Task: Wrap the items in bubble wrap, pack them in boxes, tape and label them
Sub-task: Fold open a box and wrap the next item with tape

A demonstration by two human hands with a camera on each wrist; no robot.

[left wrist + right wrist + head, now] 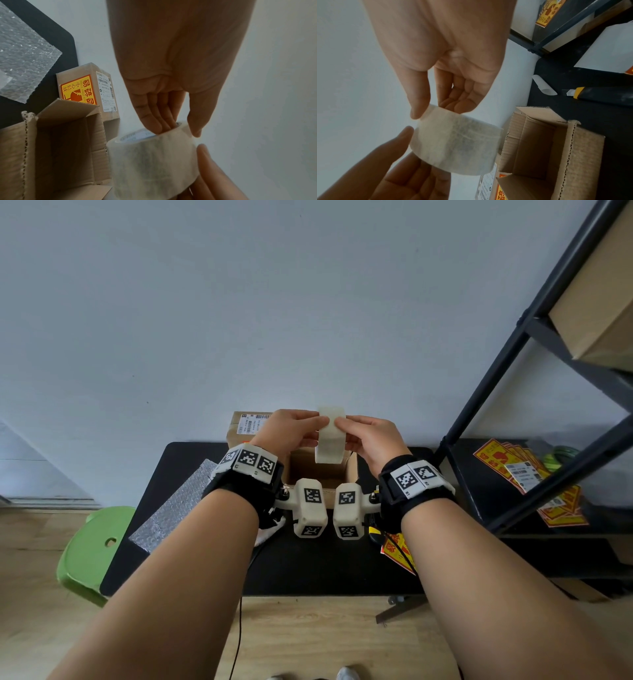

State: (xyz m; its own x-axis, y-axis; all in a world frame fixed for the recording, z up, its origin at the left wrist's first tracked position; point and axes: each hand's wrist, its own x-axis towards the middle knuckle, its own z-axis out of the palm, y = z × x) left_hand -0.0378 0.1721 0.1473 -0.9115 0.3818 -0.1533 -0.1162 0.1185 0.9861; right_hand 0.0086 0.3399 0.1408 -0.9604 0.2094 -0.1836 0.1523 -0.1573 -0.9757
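While both hands' fingers [155, 119] clamp it, the tape roll [330, 436] looks wide, translucent, milky white.

Soft even daylight, wide-angle edge distortion

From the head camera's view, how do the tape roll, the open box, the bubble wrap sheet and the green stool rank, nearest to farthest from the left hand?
1. Tape roll: held in the left hand.
2. Open box: just below the hands.
3. Bubble wrap sheet: on the table's left part.
4. Green stool: on the floor, left of the table.
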